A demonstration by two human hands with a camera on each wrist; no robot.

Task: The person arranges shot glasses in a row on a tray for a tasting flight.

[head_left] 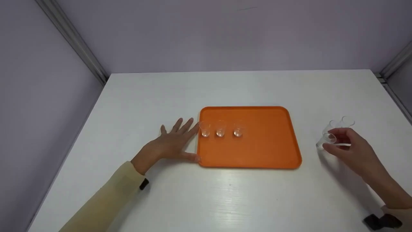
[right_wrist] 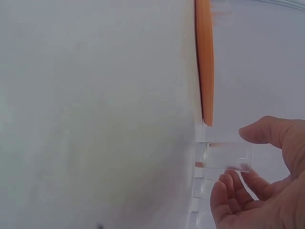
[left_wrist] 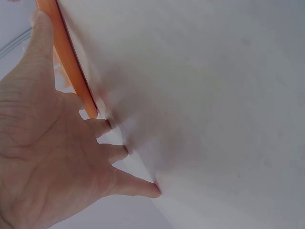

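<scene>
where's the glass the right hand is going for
In the head view the small clear glass sits on the white table right of the orange tray, at the right hand's fingertips, with two more glasses just behind.

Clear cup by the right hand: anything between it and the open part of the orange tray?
Nothing visible. The clear cup at the right hand faces bare table, then the tray's free right half. The three cups stand far left.
</scene>
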